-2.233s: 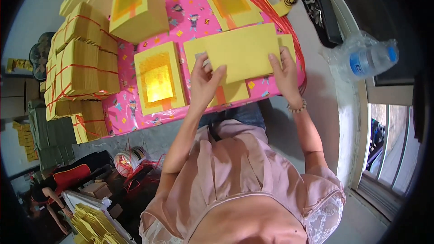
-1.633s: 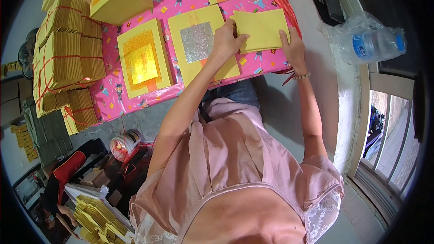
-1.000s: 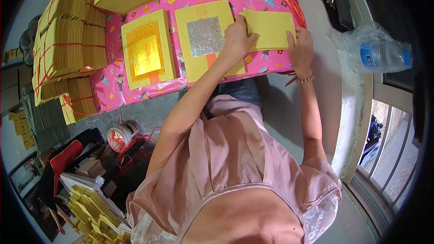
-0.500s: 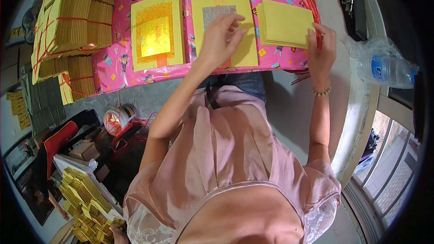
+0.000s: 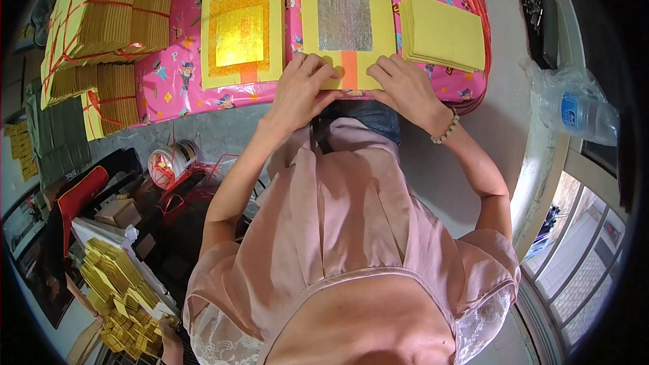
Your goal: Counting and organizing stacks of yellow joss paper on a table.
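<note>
Lying with near corners under left grip (image 5: 301, 91) and right grip (image 5: 407, 91), silver-patched yellow paper (image 5: 345, 23), grips' closure unclear.

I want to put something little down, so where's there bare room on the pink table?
Bare pink tablecloth shows between the tied bundles and the gold-square stack, with a narrow strip between that and the silver-square paper. Crowded spots: that paper's near edge, by the left hand and right hand, and the right edge, lined with red strings.
</note>
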`<action>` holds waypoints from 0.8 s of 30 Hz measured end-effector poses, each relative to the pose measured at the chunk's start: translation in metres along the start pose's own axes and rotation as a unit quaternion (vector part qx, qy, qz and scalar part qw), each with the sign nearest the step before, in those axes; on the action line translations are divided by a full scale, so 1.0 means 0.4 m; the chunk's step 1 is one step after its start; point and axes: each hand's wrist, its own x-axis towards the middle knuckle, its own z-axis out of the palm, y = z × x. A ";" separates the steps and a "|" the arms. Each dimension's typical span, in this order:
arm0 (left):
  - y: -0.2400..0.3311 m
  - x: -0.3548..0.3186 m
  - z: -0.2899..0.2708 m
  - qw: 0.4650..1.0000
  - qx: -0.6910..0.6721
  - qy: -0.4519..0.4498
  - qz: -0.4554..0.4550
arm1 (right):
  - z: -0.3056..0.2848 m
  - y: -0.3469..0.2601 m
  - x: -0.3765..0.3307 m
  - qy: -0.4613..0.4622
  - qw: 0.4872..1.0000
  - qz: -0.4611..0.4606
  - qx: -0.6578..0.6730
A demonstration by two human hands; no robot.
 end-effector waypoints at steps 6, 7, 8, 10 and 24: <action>-0.014 0.004 -0.012 1.000 -0.029 -0.008 -0.002 | -0.011 0.023 -0.002 0.002 0.999 -0.007 0.049; -0.016 0.005 -0.013 0.999 -0.048 -0.002 -0.007 | -0.010 0.028 -0.003 0.005 0.998 -0.007 0.068; -0.017 0.005 -0.011 0.999 -0.048 -0.001 -0.007 | -0.011 0.033 -0.004 0.005 0.998 -0.007 0.068; -0.019 0.005 -0.005 0.996 -0.081 0.024 -0.017 | -0.011 0.039 -0.004 0.040 0.995 -0.027 0.088; -0.017 0.014 0.003 0.994 -0.092 0.044 -0.043 | -0.004 0.033 -0.005 0.051 0.991 0.011 0.125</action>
